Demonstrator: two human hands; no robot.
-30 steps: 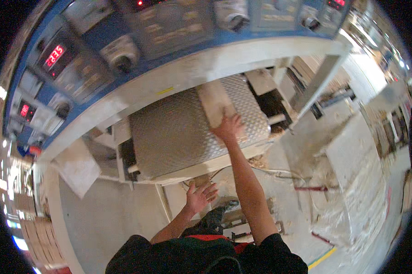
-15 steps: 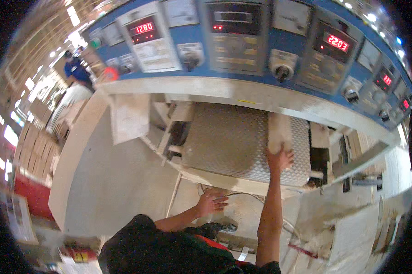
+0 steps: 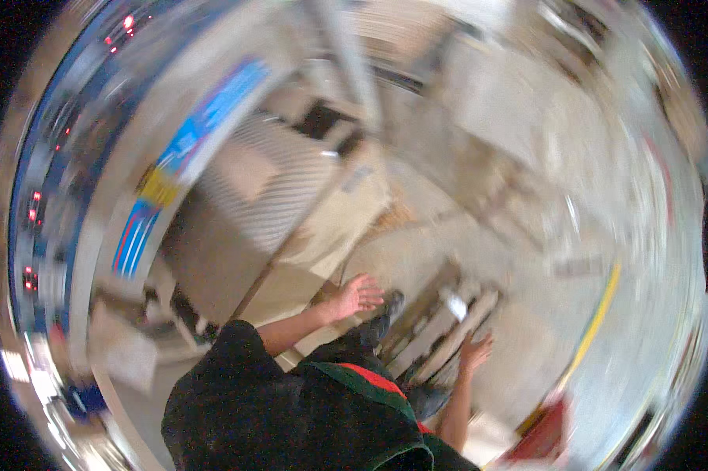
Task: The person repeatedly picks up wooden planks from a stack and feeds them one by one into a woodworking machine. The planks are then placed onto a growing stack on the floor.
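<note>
My left hand (image 3: 357, 297) is held out in front of my body with its fingers spread and nothing in it. The nearest thing to it is the front edge of a machine, where a grey textured conveyor belt (image 3: 279, 196) shows. On that belt lies a pale, wood-coloured piece (image 3: 246, 171), blurred and partly under the machine's frame. My right hand (image 3: 476, 352) hangs lower at my right side, fingers apart and holding nothing. Close to it, near the floor, are blurred long pieces (image 3: 448, 337) that I cannot make out.
The machine's blue control panel (image 3: 63, 149) with red lights curves along the left. A blue and yellow label strip (image 3: 185, 157) runs along its frame. A yellow floor line (image 3: 593, 330) and a red object (image 3: 546, 432) are on the right. Large pale shapes at upper right are smeared.
My view has swung right, so the machine now sits at the left. My right hand has left the pale piece on the belt and dropped to my side. My left hand stays open.
</note>
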